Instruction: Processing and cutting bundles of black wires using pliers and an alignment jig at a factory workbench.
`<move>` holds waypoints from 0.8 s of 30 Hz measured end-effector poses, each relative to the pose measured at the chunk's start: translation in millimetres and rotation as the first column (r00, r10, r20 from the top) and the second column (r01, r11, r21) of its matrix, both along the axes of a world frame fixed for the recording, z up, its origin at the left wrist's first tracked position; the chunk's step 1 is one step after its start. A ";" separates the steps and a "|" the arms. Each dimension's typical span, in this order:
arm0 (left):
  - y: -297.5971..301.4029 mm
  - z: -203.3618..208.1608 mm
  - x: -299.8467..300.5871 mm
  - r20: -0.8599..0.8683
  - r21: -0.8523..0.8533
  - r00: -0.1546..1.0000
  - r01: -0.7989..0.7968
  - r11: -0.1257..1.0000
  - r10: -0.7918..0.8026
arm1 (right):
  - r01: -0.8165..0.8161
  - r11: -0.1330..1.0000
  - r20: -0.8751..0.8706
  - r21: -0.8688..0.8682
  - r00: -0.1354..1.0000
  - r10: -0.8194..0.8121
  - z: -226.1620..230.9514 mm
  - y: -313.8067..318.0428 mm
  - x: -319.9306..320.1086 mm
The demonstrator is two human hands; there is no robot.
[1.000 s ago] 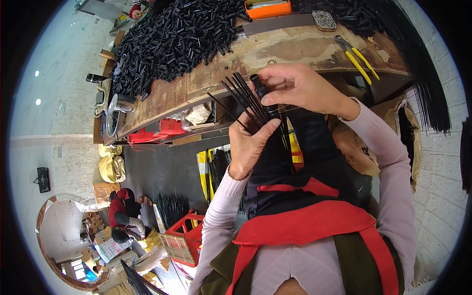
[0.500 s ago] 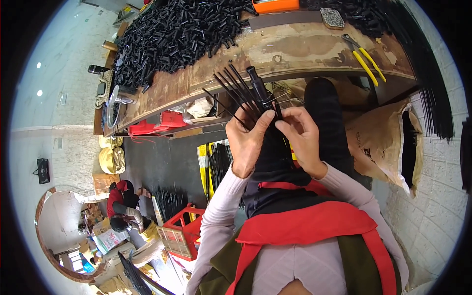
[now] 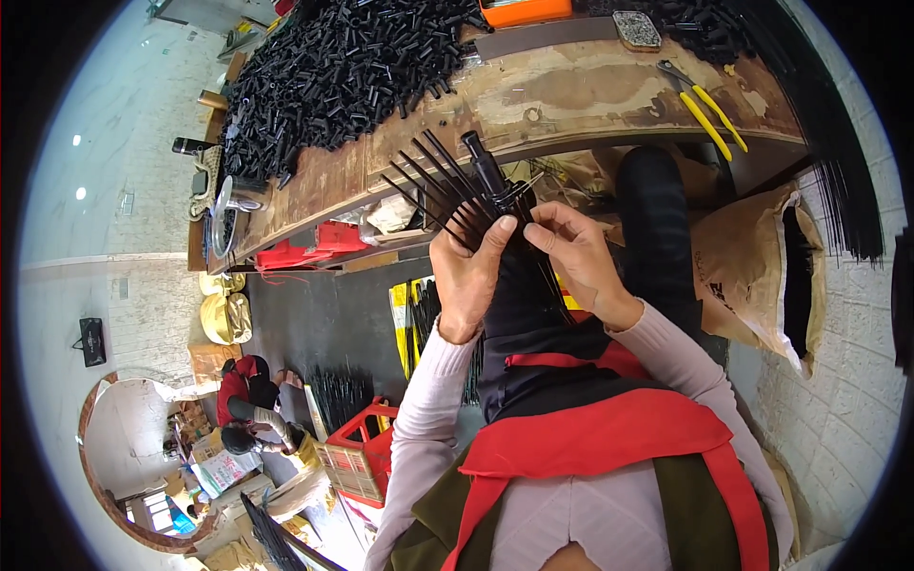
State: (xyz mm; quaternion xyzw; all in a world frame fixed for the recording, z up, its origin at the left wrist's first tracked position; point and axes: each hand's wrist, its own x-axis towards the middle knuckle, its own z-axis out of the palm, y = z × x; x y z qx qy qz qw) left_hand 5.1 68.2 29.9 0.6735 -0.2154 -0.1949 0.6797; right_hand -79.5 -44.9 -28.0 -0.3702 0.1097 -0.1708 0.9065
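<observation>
A: Where are the rods?
B: Black rods point(image 3: 449, 160) are in the air, by the near edge of the wooden table point(image 3: 571, 86). They fan out of the left hand point(image 3: 466, 271), free ends forward and to the left.

A: And the tube?
B: Black tube point(image 3: 484, 164) is just right of the rods. Long axis runs forward with a slight lean left, far end toward the table. Lower end sits just beyond the left thumb tip.

A: Nearer hand?
B: Left, by a little. Right hand point(image 3: 576, 257) is just to the right, fingertips near that lower end. That's the relation that matters: tube lies forward of both grips, between rods and right fingertips.

A: Grips?
B: Left is clenched around the rods, thumb on top. Right has thumb and forefinger close together at the bundle's right side. Can't tell if anything thin is pinched there.

A: On the table?
B: Pile of short black pieces point(image 3: 343, 76) over the left part. Orange box point(image 3: 524, 11) toward the far edge. Yellow-handled pliers point(image 3: 705, 125) near the near right corner.

A: Past that?
B: Paper sack point(image 3: 747, 281) below that corner. Red-and-tan crate point(image 3: 352, 468) and another person point(image 3: 246, 392) off to the left.
</observation>
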 end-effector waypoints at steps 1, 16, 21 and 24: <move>0.2 1.0 0.1 0.015 0.019 1.000 0.015 1.000 -0.016 | 0.002 1.000 -0.001 0.003 1.000 -0.002 1.0 -2.1 0.7; -15.1 9.2 -20.5 0.130 0.143 0.986 -0.126 0.982 0.107 | 0.130 0.991 -0.010 -0.018 0.991 -0.130 1.6 14.4 -3.8; -13.9 10.7 -11.8 -0.066 0.005 0.995 -0.069 0.998 0.069 | 0.229 0.973 0.075 0.027 0.970 -0.231 4.9 17.7 -2.9; -9.9 10.0 -6.8 -0.118 -0.047 0.993 -0.028 0.999 0.022 | 0.163 0.986 0.083 0.046 0.982 -0.167 -5.5 16.4 -3.6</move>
